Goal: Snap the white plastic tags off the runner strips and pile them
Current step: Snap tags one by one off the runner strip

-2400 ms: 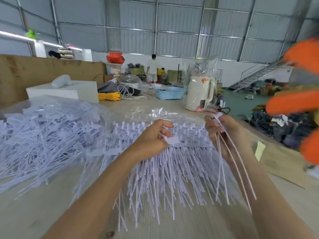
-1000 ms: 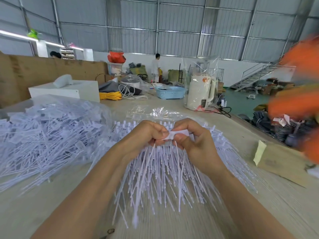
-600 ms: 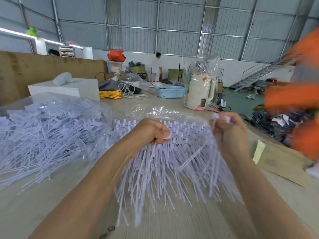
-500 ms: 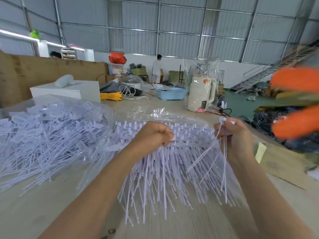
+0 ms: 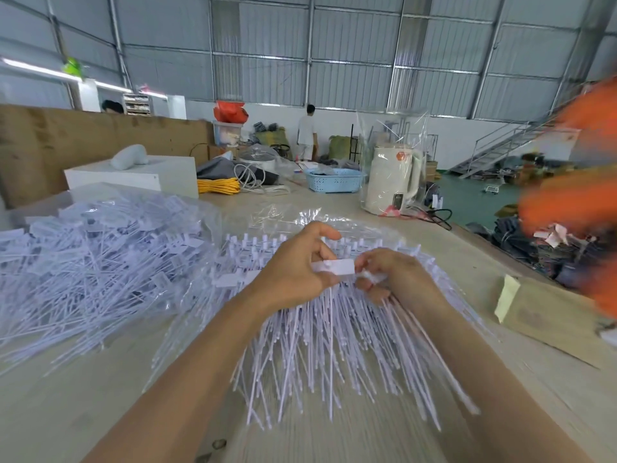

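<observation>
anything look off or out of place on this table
Nothing is damaged or spilled. One oddity: a white electric kettle stands on the worktable wrapped in a clear plastic bag. Both hands pinch a white plastic tag normally.

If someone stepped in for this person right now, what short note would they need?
Left hand and right hand both pinch one flat white plastic tag, held above the fanned white runner strips on the pale wooden table.
Done: a big heap of loose white tags lies on clear plastic to the left.
Left: snap this tag free, add it to the heap, and work through the many strips that remain.
</observation>
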